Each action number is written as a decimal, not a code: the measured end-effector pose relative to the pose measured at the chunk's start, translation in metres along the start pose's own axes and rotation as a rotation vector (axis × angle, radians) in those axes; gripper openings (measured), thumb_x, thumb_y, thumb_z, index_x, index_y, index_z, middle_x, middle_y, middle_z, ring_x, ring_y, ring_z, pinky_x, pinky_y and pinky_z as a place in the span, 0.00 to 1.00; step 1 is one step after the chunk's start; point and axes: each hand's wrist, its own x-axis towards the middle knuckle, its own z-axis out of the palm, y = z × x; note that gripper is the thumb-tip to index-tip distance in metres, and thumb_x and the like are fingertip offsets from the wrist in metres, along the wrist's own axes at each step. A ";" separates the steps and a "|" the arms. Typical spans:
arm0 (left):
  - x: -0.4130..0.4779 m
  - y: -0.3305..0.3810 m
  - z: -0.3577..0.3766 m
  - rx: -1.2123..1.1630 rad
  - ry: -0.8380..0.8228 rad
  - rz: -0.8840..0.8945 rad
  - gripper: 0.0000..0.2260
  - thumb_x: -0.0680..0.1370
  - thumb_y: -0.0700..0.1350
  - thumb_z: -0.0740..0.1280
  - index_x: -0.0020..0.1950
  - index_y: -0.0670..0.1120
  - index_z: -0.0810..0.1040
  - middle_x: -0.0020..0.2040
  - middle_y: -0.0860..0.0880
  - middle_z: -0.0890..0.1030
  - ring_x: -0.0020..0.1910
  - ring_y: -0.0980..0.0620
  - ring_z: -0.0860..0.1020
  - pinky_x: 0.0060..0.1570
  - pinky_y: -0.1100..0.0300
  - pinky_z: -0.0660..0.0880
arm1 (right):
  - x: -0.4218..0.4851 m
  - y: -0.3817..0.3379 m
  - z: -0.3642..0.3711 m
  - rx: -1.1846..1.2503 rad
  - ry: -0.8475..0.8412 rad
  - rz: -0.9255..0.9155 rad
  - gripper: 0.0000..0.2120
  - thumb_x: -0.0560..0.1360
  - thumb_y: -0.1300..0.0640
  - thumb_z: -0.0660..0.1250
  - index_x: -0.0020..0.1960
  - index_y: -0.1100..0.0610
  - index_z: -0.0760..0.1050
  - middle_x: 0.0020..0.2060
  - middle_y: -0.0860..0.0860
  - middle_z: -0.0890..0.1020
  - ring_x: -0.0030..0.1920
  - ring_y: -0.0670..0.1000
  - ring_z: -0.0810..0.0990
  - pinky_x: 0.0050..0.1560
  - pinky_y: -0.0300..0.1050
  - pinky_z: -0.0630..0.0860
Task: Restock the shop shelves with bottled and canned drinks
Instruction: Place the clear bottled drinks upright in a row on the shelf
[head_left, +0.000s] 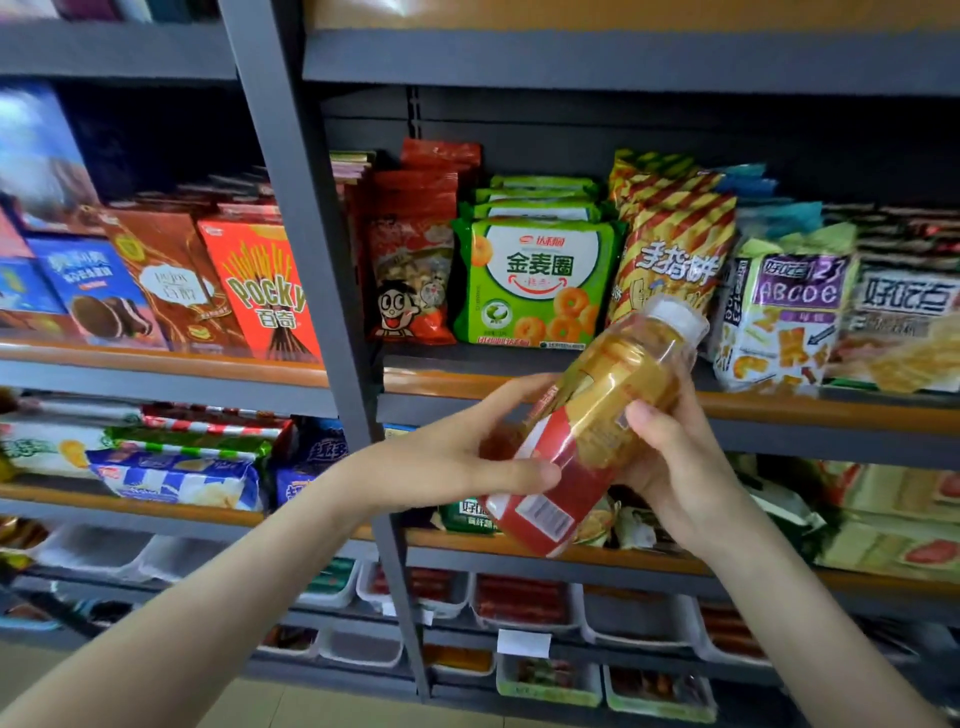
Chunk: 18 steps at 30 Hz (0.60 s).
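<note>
A plastic drink bottle (597, 415) with a white cap, amber liquid and a red and gold label is held tilted in front of the snack shelves, its cap pointing up and to the right. My left hand (457, 457) grips its lower half, thumb across the red label and fingers behind. My right hand (670, 462) wraps round the middle from the right, thumb on the gold part of the label. The bottle hangs level with the edge of the middle shelf (779, 410).
Grey metal shelving with an upright post (322, 291) stands in front of me. Pocky boxes (260, 291), a green snack bag (535, 280) and other snack packs fill the shelves. White bins (524, 608) of packaged goods line the lower rows.
</note>
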 end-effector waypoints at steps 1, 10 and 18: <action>0.001 0.001 0.003 0.015 0.045 0.044 0.35 0.72 0.53 0.72 0.74 0.65 0.59 0.71 0.56 0.71 0.64 0.54 0.76 0.63 0.50 0.74 | 0.000 -0.002 0.000 0.017 -0.026 0.000 0.44 0.53 0.44 0.82 0.65 0.42 0.67 0.49 0.49 0.84 0.49 0.53 0.84 0.40 0.49 0.81; 0.002 0.017 0.034 0.545 0.586 0.318 0.34 0.66 0.61 0.70 0.70 0.72 0.62 0.53 0.58 0.83 0.44 0.61 0.81 0.48 0.66 0.77 | -0.004 -0.016 0.009 -0.164 -0.057 -0.143 0.57 0.63 0.41 0.77 0.73 0.29 0.37 0.68 0.40 0.73 0.66 0.46 0.75 0.64 0.59 0.74; 0.004 0.042 0.035 0.924 0.903 0.573 0.31 0.71 0.62 0.65 0.73 0.64 0.61 0.60 0.51 0.79 0.51 0.49 0.82 0.42 0.50 0.81 | -0.004 -0.061 0.045 -0.486 0.073 -0.564 0.50 0.67 0.47 0.74 0.72 0.27 0.41 0.69 0.26 0.59 0.66 0.39 0.72 0.60 0.45 0.77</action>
